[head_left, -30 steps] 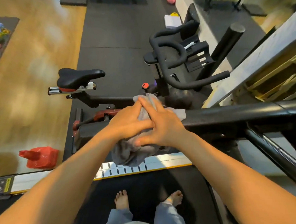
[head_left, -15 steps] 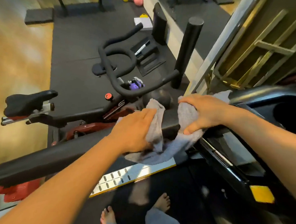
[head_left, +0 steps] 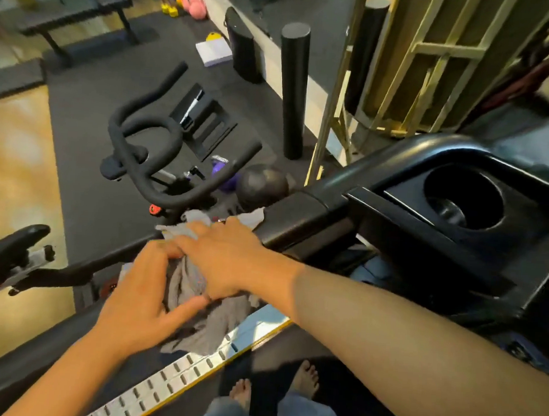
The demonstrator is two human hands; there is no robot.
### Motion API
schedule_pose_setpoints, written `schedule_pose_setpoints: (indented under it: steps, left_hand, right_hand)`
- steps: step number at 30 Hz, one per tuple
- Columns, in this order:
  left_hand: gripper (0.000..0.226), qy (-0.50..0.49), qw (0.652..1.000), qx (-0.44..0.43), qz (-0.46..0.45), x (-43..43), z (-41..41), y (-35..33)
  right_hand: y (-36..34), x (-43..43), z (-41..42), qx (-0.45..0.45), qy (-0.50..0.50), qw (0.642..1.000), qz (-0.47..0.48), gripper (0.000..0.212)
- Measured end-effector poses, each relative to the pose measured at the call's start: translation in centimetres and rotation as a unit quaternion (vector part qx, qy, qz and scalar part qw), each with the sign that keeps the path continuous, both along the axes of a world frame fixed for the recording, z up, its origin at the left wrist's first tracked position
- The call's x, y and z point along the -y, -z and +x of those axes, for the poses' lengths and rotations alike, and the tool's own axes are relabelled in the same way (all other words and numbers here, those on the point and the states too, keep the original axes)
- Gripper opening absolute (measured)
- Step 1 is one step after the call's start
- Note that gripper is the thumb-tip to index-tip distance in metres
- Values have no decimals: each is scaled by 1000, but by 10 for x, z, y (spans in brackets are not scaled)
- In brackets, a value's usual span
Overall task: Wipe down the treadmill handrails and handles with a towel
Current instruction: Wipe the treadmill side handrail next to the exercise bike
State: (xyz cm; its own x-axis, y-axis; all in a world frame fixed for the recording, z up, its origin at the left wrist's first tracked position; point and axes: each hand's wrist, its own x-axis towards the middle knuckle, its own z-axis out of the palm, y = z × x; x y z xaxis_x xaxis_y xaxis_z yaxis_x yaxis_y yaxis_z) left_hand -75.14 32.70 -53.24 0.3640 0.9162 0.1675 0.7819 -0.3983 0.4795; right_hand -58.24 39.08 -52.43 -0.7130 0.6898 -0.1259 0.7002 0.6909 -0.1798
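A grey towel [head_left: 208,326] is draped over the black treadmill handrail [head_left: 294,223], which runs from the lower left up to the console [head_left: 409,221]. My left hand [head_left: 141,299] grips a bunched part of the towel, fingers curled into the cloth and thumb stretched out. My right hand [head_left: 229,256] lies over the towel on top of the rail, just left of the rail's joint with the console, with its thumb tucked underneath. The two hands touch, and part of the towel hangs down below them.
The console holds a round cup holder [head_left: 463,198]. A black exercise bike stands beyond the rail, handlebars [head_left: 132,156] ahead and saddle [head_left: 7,248] at left. My bare feet [head_left: 241,393] stand on the treadmill belt beside its silver side rail [head_left: 175,377]. Foam rollers [head_left: 293,91] stand upright behind.
My right hand has slid back left along the handrail with the towel and now meets my left hand. The towel is bunched between them instead of stretched out.
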Motion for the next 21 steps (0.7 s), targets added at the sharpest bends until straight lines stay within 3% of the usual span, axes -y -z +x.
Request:
schedule_pose_setpoints:
  steps: [3,6,11,15,18,21]
  left_hand:
    - [102,59,987,-145,-34,5,-13,8]
    - [109,80,978,-188,-46,-20,7,8]
    - [106,159,981,-100,-42,-78,95,0]
    - [96,163,979,6,-120,-118,173,-18]
    - [92,169,973,55,-145,-129,183,-20]
    - [77,154,971,141,-115,-118,155,-11]
  right_hand:
    - [-2,-11,20,-34,-13,999,-34,103]
    - [-8,-34,65,-16,21,998,-55,100]
    - [-32,-58,151,59,102,990,-73,87]
    - [-30,-72,186,39,186,979,-73,66]
    - [-32,-77,182,33,267,960,-75,65]
    - [-24,-77,144,120,322,937,-54,41]
